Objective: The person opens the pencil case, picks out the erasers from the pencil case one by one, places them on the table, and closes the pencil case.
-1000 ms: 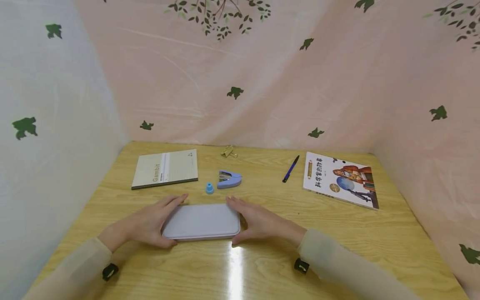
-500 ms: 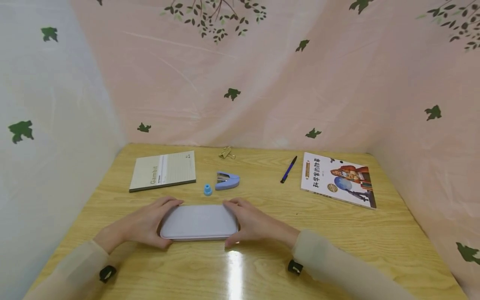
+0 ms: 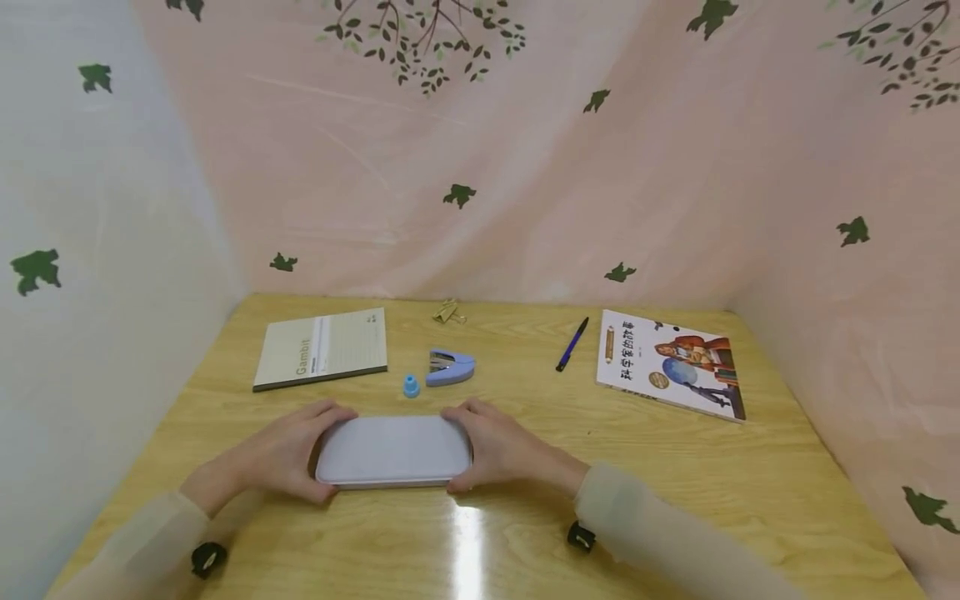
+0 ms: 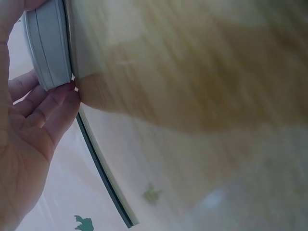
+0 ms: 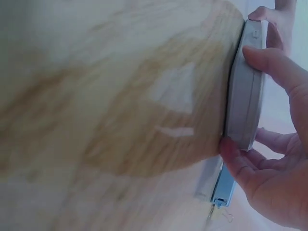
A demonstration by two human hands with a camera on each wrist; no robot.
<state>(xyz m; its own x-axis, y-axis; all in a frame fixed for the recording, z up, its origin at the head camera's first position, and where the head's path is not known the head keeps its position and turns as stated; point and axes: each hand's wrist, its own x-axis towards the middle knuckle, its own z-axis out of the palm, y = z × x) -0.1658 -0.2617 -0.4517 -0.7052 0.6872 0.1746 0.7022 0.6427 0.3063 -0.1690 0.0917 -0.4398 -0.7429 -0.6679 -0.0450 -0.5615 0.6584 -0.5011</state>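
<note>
A flat, pale lavender-grey case with rounded corners lies on the wooden table, close to the person. My left hand grips its left end, thumb at the near edge and fingers at the far edge. Around the right end, my right hand holds it the same way. A seam runs along the side of the case in the right wrist view. Just beyond it stand a small light-blue cone-shaped piece and a lavender-blue stapler, both apart from the hands.
At the back left lies a beige notebook. A gold binder clip sits near the rear edge, and a blue pen lies right of centre. Further right is an illustrated book. Patterned cloth encloses the table's back and sides.
The right hand has closed in against the case's right end, where a gap showed earlier. The whole head view has shifted slightly; the case stays in place on the table.
</note>
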